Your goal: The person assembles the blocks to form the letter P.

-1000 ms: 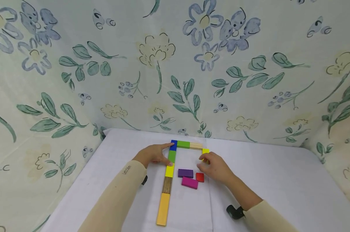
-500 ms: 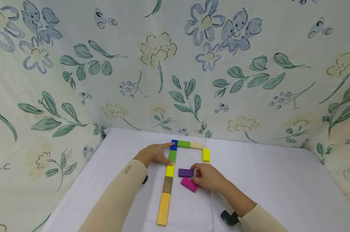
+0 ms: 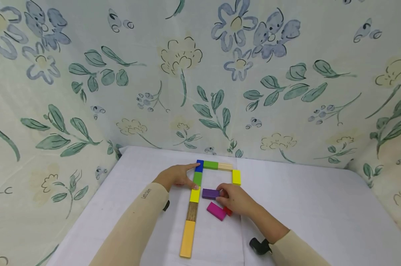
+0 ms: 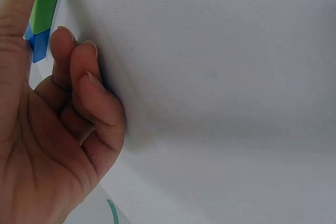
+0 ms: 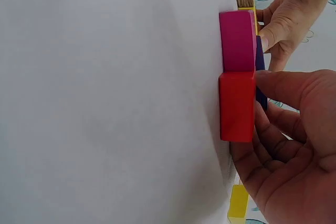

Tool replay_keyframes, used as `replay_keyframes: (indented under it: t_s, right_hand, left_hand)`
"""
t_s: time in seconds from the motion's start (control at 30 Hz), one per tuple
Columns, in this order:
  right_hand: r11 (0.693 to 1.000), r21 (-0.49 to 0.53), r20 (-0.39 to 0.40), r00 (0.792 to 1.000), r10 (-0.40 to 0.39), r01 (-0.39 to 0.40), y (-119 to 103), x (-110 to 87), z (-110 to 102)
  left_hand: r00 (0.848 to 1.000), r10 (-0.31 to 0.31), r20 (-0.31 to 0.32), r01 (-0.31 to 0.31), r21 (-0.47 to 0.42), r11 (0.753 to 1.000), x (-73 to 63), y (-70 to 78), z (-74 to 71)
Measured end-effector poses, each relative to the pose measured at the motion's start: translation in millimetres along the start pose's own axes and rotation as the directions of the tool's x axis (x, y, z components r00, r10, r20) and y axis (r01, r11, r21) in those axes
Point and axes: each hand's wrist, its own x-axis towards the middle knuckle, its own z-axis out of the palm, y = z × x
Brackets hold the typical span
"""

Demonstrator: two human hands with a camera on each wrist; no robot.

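In the head view my right hand (image 3: 238,200) pinches the right end of a purple block (image 3: 210,194) between thumb and fingers. Just below it lie a magenta block (image 3: 216,211) and a red block (image 3: 227,211), which the hand partly covers; in the right wrist view the red one hides part of the purple block. My left hand (image 3: 176,176) spans the left row, its index fingertip on the blue block (image 3: 199,168) and its thumb on the upper yellow block (image 3: 194,196). Between them sits a green block (image 3: 197,178). The left hand's other fingers curl loosely in the left wrist view.
The left row continues down with a brown wood block (image 3: 191,211) and a long orange-yellow block (image 3: 187,239). Along the top run a green block (image 3: 210,165) and a striped pale wood block (image 3: 225,166). A second yellow block (image 3: 236,177) stands below its right end. White cloth (image 3: 303,210) covers the table.
My right hand has left the right-hand yellow block, come down by the red block, then taken hold of the purple block and shifted it slightly up-left. The magenta block has turned. The left hand stays.
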Motion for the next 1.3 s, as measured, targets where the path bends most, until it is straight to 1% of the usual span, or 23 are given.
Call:
replay_keyframes:
  t_s: [0.1, 0.23, 0.43, 0.7, 1.13, 1.3]
  right_hand:
    - [1.0, 0.027, -0.018, 1.0, -0.001, 0.002, 0.0, 5.3, 0.0]
    - [1.0, 0.028, -0.028, 1.0, 0.009, -0.008, -1.2, 9.5, 0.6]
    - [1.0, 0.021, -0.011, 1.0, 0.015, -0.015, -2.8, 11.3, 0.7]
    - [1.0, 0.008, -0.004, 1.0, 0.008, -0.008, -0.8, 12.0, 2.0]
    - [1.0, -0.002, 0.0, 1.0, -0.002, 0.002, -0.2, 12.9, 3.7]
    - [1.0, -0.009, -0.005, 1.0, -0.003, 0.003, 0.7, 14.0, 3.8]
  left_hand:
    - [1.0, -0.002, -0.004, 0.002, 0.002, 1.0, 0.2, -0.2, 0.3]
    - [1.0, -0.012, -0.007, 0.012, -0.003, 1.0, 0.1, 0.2, 0.3]
    - [1.0, -0.014, -0.01, 0.014, -0.001, 1.0, -0.6, 1.6, 0.5]
    - [1.0, -0.002, -0.016, 0.002, 0.015, 1.0, -6.4, 3.6, -0.6]
    - [1.0, -0.006, -0.011, 0.006, 0.019, 1.0, -1.6, 1.4, 1.2]
    - [1.0, -0.005, -0.018, 0.006, 0.025, 1.0, -1.0, 1.1, 1.3]
